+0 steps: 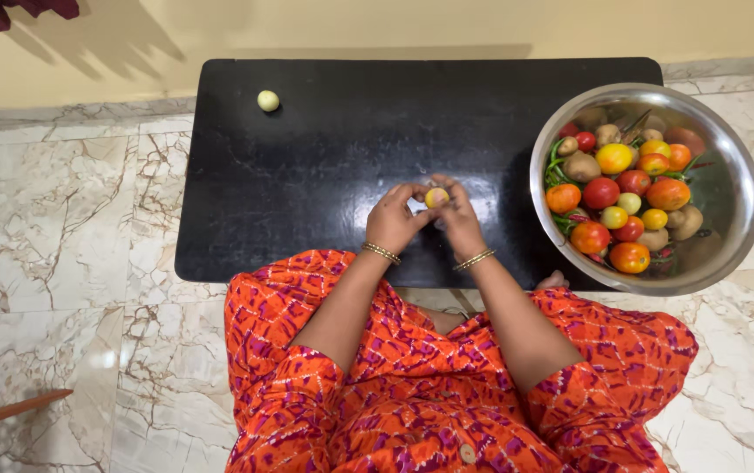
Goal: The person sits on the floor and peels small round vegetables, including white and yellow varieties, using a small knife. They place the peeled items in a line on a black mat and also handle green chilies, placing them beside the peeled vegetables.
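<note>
The slab is plain glossy black. A pale yellow-green fruit lies near its far left corner. The bowl at the slab's right edge is silver steel, holding red, orange and yellow tomatoes, brown potatoes and green stalks. The floor around the slab is cream marble, brown-veined. The garment near the slab's front edge is orange with magenta lattice print.

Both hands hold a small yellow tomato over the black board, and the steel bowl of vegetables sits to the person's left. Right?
Not quite: the head view shows the steel bowl on the person's right. The left hand and right hand do hold the small yellow tomato over the black board.
</note>
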